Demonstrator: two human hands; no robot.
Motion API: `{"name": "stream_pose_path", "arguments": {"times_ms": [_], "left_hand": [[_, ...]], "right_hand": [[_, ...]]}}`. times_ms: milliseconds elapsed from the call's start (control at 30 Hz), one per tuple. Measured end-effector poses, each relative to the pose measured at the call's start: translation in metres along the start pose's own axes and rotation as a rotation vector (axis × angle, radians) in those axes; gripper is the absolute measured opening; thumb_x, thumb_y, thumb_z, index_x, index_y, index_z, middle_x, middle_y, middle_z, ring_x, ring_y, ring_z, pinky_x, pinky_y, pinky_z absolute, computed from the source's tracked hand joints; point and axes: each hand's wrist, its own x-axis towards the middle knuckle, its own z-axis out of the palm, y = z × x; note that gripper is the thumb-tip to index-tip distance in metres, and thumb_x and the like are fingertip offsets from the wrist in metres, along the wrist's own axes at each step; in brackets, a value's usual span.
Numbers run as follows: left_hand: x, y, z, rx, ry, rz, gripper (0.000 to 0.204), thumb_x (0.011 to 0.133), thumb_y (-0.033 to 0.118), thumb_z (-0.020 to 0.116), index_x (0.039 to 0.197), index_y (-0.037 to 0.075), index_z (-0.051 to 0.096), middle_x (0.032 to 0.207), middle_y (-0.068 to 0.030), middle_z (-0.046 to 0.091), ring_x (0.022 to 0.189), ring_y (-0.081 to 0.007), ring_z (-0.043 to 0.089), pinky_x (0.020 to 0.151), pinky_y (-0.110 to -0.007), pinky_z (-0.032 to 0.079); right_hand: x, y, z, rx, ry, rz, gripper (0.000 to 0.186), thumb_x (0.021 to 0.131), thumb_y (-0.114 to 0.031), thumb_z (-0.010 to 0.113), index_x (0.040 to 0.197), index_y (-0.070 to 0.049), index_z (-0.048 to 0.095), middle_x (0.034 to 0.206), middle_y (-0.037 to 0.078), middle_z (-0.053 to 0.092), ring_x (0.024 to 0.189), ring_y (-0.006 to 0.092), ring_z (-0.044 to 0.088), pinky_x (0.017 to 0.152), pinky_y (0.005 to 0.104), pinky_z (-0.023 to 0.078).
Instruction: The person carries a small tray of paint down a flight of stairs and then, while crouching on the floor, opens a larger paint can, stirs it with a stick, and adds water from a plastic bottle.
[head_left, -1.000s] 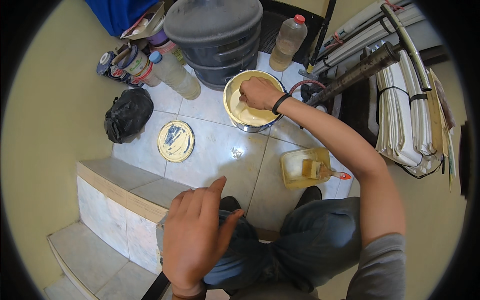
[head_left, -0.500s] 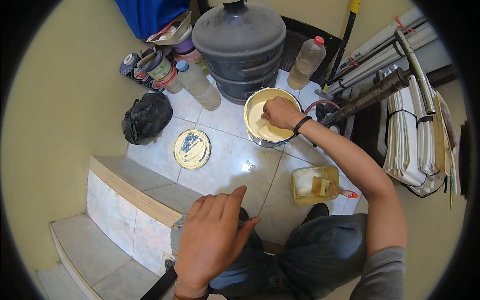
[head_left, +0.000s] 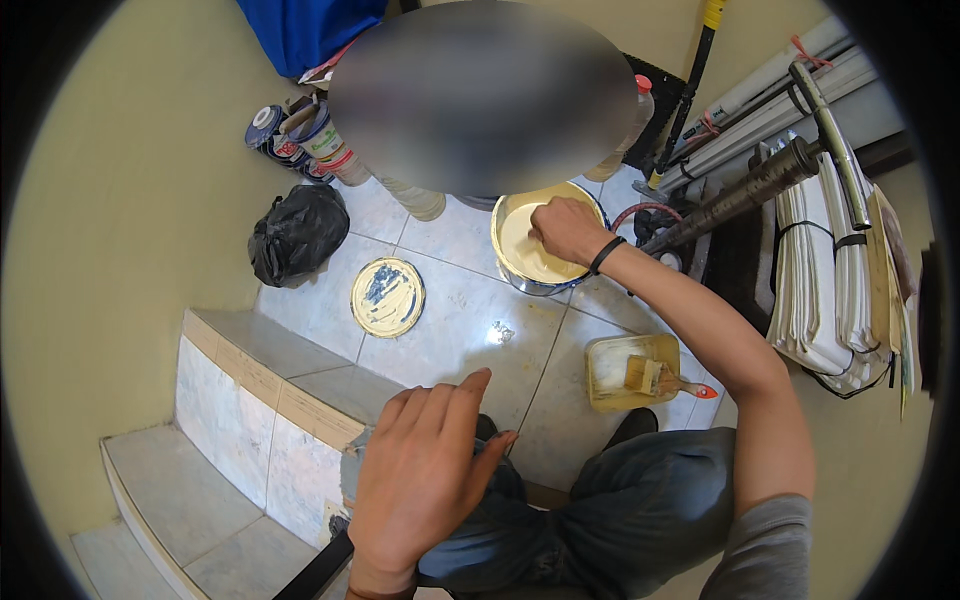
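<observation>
My right hand reaches down over an open bucket of cream-coloured paint, its wrist by the near right rim. Its fingers are curled closed, and whatever they hold is hidden beneath them. Raised over my lap, my left hand has its fingers stretched out and thumb apart, with nothing in it. A round lid smeared with the same paint lies on the tiles left of the bucket. Right of my left hand, a brush rests across a yellowish tray, its handle over the right edge.
Tiled steps rise at left. A black plastic bag, paint cans and a bottle stand behind the lid. A blurred patch covers the back middle. Bundled papers and a metal bar crowd the right side.
The view has shifted very slightly. My right hand stays over the bucket, moved only a little, and my left hand holds its pose. A blurred patch now covers the large dark water jug.
</observation>
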Motion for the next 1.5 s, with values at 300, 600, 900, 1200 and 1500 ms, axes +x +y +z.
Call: {"name": "stream_pose_path", "arguments": {"times_ms": [300, 600, 900, 1200, 1500], "left_hand": [[-0.005, -0.003, -0.001, 0.007, 0.006, -0.021, 0.052, 0.081, 0.019, 0.082, 0.126, 0.000, 0.064, 0.093, -0.0131, 0.066, 0.090, -0.0352, 0.064, 0.082, -0.043, 0.049], [-0.003, -0.002, -0.001, -0.009, 0.004, -0.007, 0.051, 0.081, 0.019, 0.082, 0.126, 0.000, 0.064, 0.092, -0.0128, 0.066, 0.090, -0.0353, 0.064, 0.082, -0.043, 0.049], [-0.001, 0.002, 0.000, -0.008, -0.015, -0.012, 0.052, 0.081, 0.018, 0.082, 0.126, -0.001, 0.064, 0.093, -0.0129, 0.066, 0.090, -0.0353, 0.064, 0.082, -0.043, 0.049], [-0.002, -0.001, 0.000, 0.018, -0.012, -0.019, 0.052, 0.081, 0.018, 0.081, 0.127, -0.001, 0.063, 0.093, -0.0129, 0.065, 0.090, -0.0352, 0.063, 0.082, -0.042, 0.049], [0.000, 0.000, 0.001, 0.012, -0.019, -0.003, 0.053, 0.082, 0.019, 0.081, 0.127, -0.001, 0.062, 0.093, -0.0129, 0.065, 0.091, -0.0352, 0.064, 0.083, -0.043, 0.049]], "right_hand": [[-0.004, -0.008, -0.019, -0.292, -0.308, -0.007, 0.020, 0.088, -0.018, 0.070, 0.101, -0.007, 0.079, 0.102, 0.017, 0.077, 0.095, 0.0309, 0.076, 0.076, 0.0433, 0.061], [0.001, 0.013, -0.017, -0.245, 0.034, 0.038, 0.017, 0.090, -0.015, 0.064, 0.089, -0.007, 0.078, 0.092, 0.017, 0.077, 0.087, 0.0319, 0.076, 0.073, 0.0453, 0.061], [0.002, 0.015, -0.009, -0.017, 0.102, 0.052, 0.020, 0.088, -0.018, 0.067, 0.091, -0.002, 0.077, 0.091, 0.021, 0.075, 0.089, 0.0374, 0.074, 0.079, 0.0477, 0.059], [-0.003, -0.002, -0.024, -0.075, -0.302, 0.055, 0.024, 0.085, -0.020, 0.072, 0.098, -0.001, 0.078, 0.102, 0.022, 0.075, 0.099, 0.0377, 0.074, 0.082, 0.0473, 0.059], [0.009, 0.028, -0.018, -0.325, 0.112, 0.016, 0.019, 0.090, -0.011, 0.060, 0.086, -0.006, 0.079, 0.086, 0.014, 0.076, 0.085, 0.0327, 0.076, 0.071, 0.0444, 0.059]]}}
